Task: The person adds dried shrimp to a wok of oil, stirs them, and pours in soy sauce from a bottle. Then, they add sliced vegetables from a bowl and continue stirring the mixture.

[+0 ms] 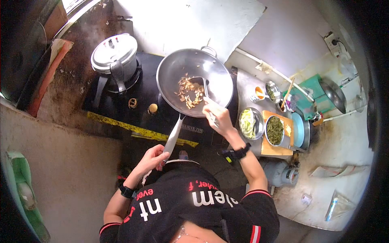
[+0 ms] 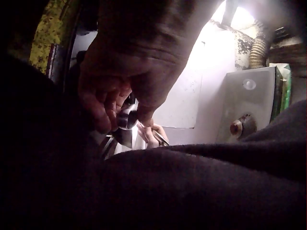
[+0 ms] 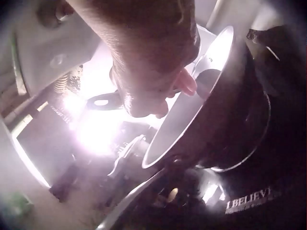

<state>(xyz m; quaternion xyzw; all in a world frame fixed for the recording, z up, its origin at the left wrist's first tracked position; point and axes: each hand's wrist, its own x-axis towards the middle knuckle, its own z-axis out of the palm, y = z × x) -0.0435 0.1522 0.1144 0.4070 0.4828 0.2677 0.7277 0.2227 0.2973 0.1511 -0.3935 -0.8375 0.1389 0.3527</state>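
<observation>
A grey wok [image 1: 168,73] sits on the black stove, its long metal handle [image 1: 175,133] angled toward the person. My left hand [image 1: 152,159] grips the handle near its end; the left wrist view shows the fingers curled round the handle's end [image 2: 127,117]. Over the wok's near right side, my right hand [image 1: 218,118] holds a spatula [image 1: 205,86], its blade down in the pan. Browned sliced pieces of food [image 1: 189,92] lie beside and under the blade. In the right wrist view, the spatula's handle end [image 3: 103,101] sticks out behind the fist.
A pressure cooker [image 1: 114,52] stands left on the stove [image 1: 117,103]. To the right are a bowl of pale green strips [image 1: 248,123], a bowl of dark greens [image 1: 275,130] on a cutting board [image 1: 267,150], and a blue basin [image 1: 298,129]. A gas cylinder [image 1: 279,174] stands below.
</observation>
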